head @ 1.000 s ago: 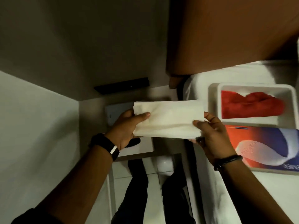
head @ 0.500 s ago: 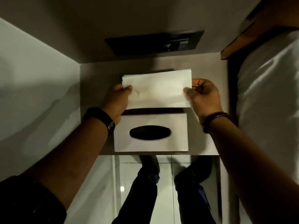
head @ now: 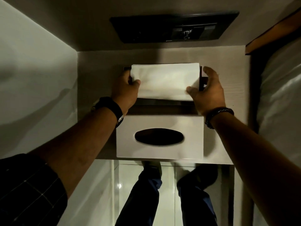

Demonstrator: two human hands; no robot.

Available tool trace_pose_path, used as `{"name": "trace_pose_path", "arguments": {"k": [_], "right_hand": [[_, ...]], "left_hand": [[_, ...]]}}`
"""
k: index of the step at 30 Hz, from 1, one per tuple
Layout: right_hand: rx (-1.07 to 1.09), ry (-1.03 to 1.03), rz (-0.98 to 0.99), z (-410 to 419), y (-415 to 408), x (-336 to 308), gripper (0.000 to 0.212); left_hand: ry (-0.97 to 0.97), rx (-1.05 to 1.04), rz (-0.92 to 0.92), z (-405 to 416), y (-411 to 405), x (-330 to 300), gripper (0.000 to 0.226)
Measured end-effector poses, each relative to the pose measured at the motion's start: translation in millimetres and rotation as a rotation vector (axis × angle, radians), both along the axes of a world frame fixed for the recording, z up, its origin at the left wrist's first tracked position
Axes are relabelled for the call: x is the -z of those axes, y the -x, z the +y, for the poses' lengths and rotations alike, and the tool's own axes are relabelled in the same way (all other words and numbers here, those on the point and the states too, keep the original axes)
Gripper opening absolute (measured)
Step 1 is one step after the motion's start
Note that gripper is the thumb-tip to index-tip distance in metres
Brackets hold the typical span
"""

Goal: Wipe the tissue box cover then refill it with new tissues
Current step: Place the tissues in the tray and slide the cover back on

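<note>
Hands grip a white tissue stack (head: pixel 164 81) at both ends, left hand (head: pixel 125 90) and right hand (head: pixel 207 92), over a dark tray (head: pixel 162 106) behind the white cover (head: pixel 160 137) at the shelf's (head: pixel 97 79) front edge.

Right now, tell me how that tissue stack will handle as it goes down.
The tissue stack, held at both ends by the left hand and right hand, looks soft: probably floppy and light. It lies nearly flat, so it likely keeps shape while supported.

My one head camera looks steeply down, close over the table (head: pixel 101 66), with floor (head: pixel 169 185) below.
</note>
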State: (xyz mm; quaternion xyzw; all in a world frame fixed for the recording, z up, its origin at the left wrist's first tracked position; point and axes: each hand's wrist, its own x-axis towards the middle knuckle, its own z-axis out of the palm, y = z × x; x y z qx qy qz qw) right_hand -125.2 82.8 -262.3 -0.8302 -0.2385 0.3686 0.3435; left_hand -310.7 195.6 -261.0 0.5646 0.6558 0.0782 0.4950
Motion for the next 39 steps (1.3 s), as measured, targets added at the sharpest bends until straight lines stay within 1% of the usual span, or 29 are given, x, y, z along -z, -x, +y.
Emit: {"name": "trace_pose_path", "arguments": {"k": [2,4,7,9,10,13,15,17,18,21,23,24,27,29,34,39], "right_hand": [[-0.049,0.008,-0.007,0.8,1.5,0.8,0.079],[-0.158,0.056,-0.080,-0.8,3.4,2.4,0.077],[-0.296,0.106,-0.186,-5.0,6.1,3.5,0.069],[-0.380,0.091,-0.288,-6.1,9.6,2.2,0.069],[-0.437,0.082,-0.370,-5.4,11.0,1.4,0.070],[-0.639,0.102,-0.621,-0.3,13.1,2.5,0.071],[-0.742,0.192,-0.724,4.1,12.6,5.4,0.075],[-0.765,0.286,-0.799,6.3,11.4,7.4,0.078],[-0.746,0.298,-0.806,6.6,11.3,6.9,0.079],[-0.686,0.181,-0.729,8.7,11.0,1.0,0.078],[-0.731,0.125,-0.737,12.8,10.9,1.9,0.077],[-0.769,0.133,-0.758,16.2,10.5,3.8,0.076],[-0.893,0.268,-0.805,23.8,7.5,15.4,0.078],[-0.948,0.378,-0.797,21.9,5.8,28.5,0.082],[-0.873,0.503,-0.731,15.0,11.7,48.5,0.092],[-0.896,0.570,-0.713,20.7,11.5,48.0,0.093]], "left_hand": [[-0.044,0.033,0.030,3.9,1.0,-0.1,0.048],[-0.127,0.136,0.112,4.5,4.7,0.0,0.055],[-0.353,0.397,0.286,-0.2,13.5,-3.9,0.077],[-0.506,0.624,0.355,0.3,15.6,-5.4,0.094],[-0.552,0.731,0.373,2.7,14.5,-3.7,0.102],[-0.543,0.957,0.433,11.4,6.7,8.3,0.125],[-0.533,1.048,0.489,14.4,4.4,19.6,0.131],[-0.527,1.087,0.538,14.8,5.5,29.8,0.130],[-0.522,1.090,0.545,14.7,6.9,34.1,0.128],[-0.553,1.098,0.519,14.9,10.4,41.8,0.121],[-0.587,1.115,0.501,16.6,11.9,43.8,0.120],[-0.601,1.124,0.502,17.6,12.5,44.1,0.120],[-0.638,1.143,0.522,19.0,14.2,45.1,0.122],[-0.637,1.138,0.538,19.6,15.1,45.9,0.125],[-0.609,1.105,0.547,18.1,13.8,51.2,0.128],[-0.576,1.093,0.566,17.3,13.2,52.6,0.127]]}}
